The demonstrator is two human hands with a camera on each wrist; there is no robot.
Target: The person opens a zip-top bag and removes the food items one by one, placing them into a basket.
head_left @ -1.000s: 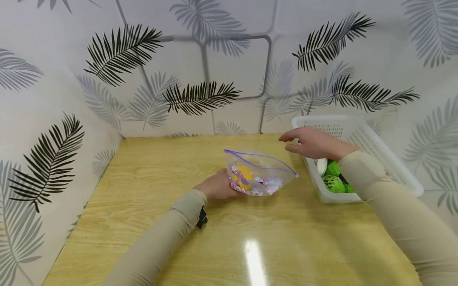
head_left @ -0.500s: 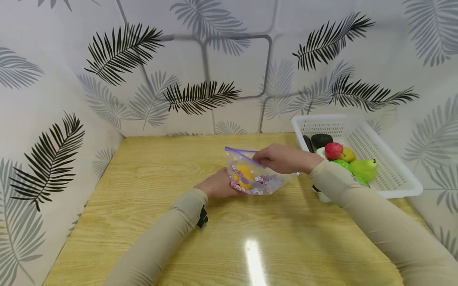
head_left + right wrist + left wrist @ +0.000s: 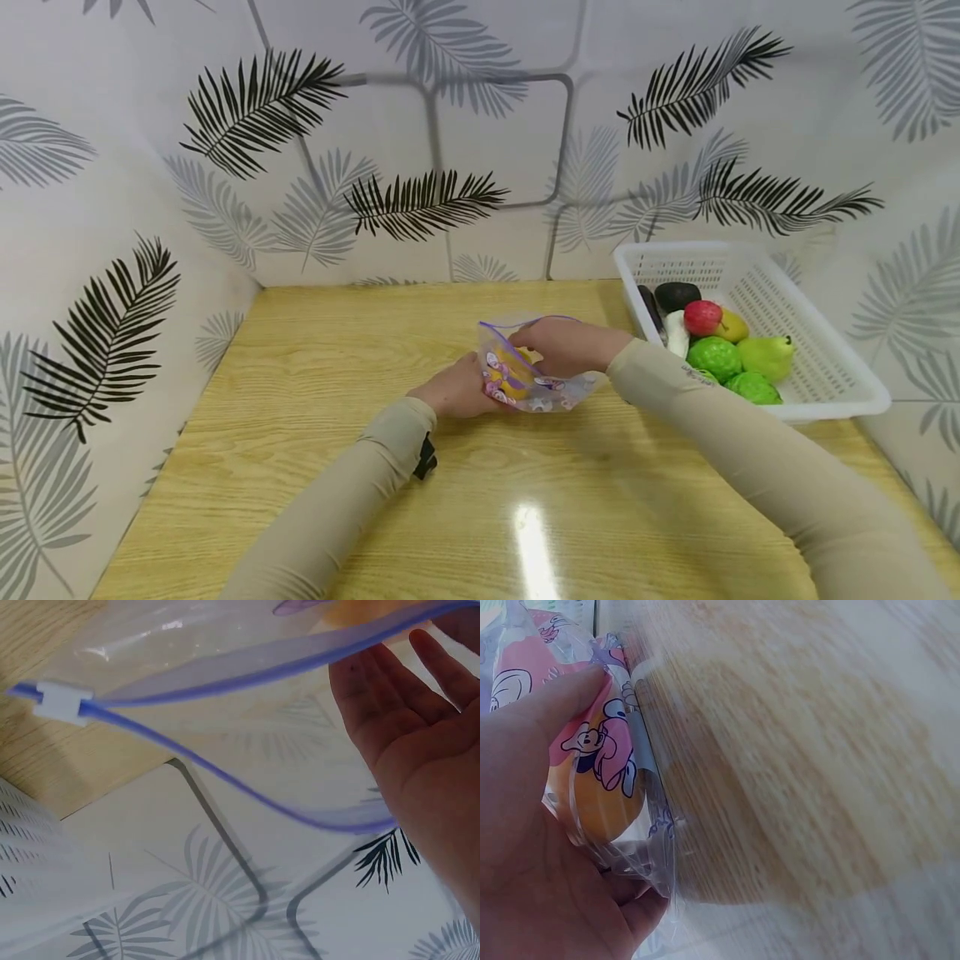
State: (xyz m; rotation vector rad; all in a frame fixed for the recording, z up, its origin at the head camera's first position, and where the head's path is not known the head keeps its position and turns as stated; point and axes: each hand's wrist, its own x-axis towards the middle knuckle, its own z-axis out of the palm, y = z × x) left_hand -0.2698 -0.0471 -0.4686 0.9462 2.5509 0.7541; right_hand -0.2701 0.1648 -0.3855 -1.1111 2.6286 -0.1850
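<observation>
A clear slider zip bag [image 3: 543, 402] with a purple rim and pink cartoon print lies on the table, its mouth open. Inside it is a round orange-yellow fruit [image 3: 604, 806], seen through the plastic. My left hand [image 3: 461, 387] grips the bag's left side around the fruit, thumb over the print in the left wrist view. My right hand [image 3: 566, 343] reaches into the mouth from the right, its fingers extended and slightly bent toward the fruit. Whether its fingertips touch the fruit is hidden. A white slider [image 3: 64, 703] sits at one end of the rim.
At the right, a white perforated basket [image 3: 840, 408] holds a red apple-like fruit [image 3: 702, 318], a green pear [image 3: 767, 358], a dark avocado-like piece [image 3: 677, 296] and several other pieces. Leaf-patterned cloth [image 3: 495, 125] closes off the wooden table [image 3: 300, 500] behind.
My right hand has moved left and down from above the basket's edge into the bag's mouth, bringing the basket's contents into view. My left hand keeps its grip in place.
</observation>
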